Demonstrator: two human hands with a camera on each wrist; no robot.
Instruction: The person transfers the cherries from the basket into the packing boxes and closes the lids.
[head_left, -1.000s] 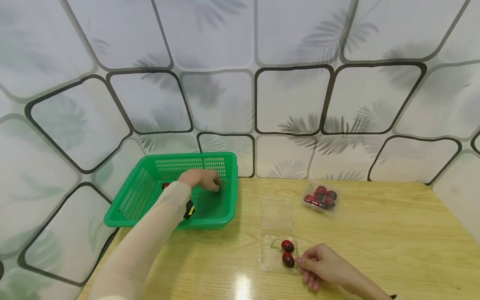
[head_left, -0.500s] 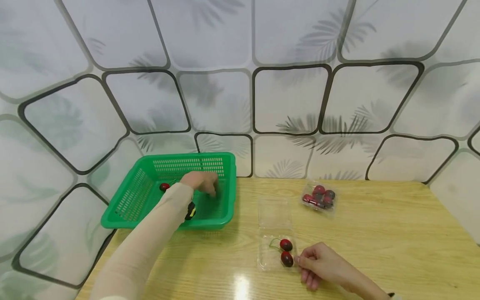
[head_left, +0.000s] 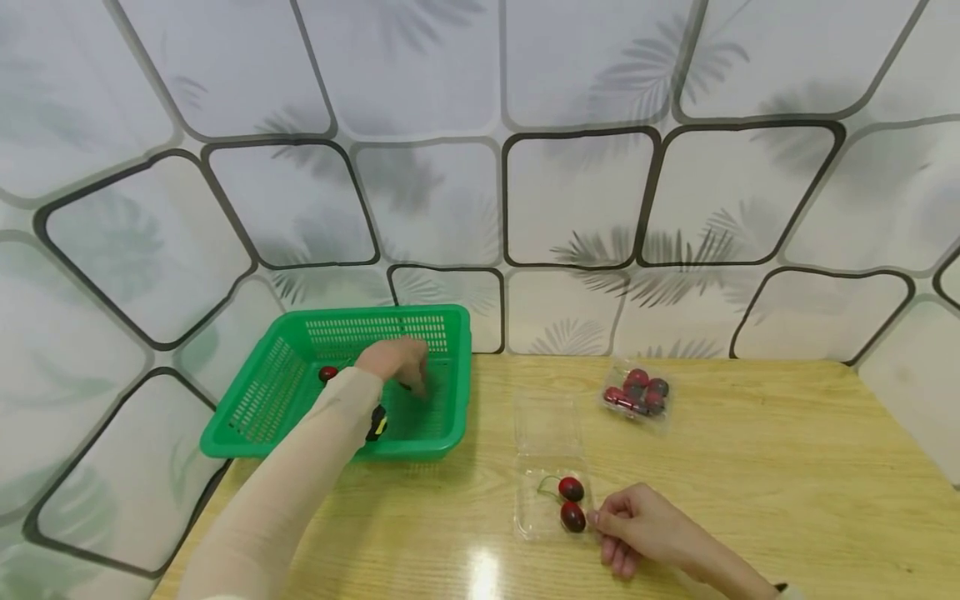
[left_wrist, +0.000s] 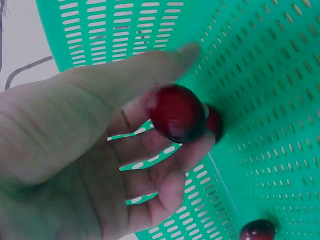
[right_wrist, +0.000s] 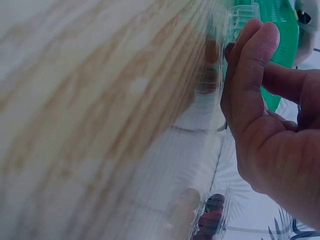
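In the head view my left hand [head_left: 397, 364] reaches into a green plastic basket [head_left: 459, 433]. The left wrist view shows it holding a dark red cherry [left_wrist: 177, 114] between thumb and fingers, with a second cherry [left_wrist: 215, 124] partly hidden behind. Another cherry [left_wrist: 257, 230] lies lower in the basket. To the right, an open clear plastic clamshell box [head_left: 528, 515] lies on the table, two cherries inside: an upper cherry [head_left: 571, 488] with a green stem and a lower cherry [head_left: 573, 517]. My right hand [head_left: 647, 527] pinches the box's right edge, fingers curled.
A clear box [head_left: 663, 421] filled with several cherries stands farther back on the wooden table [head_left: 780, 467]. One more cherry [head_left: 327, 373] sits at the basket's left. Behind the table rises a patterned wall [head_left: 577, 200].
My left hand has shifted slightly left inside the basket, its fingers moving. The right hand stays at the box's edge. The whole head view has drifted a little.
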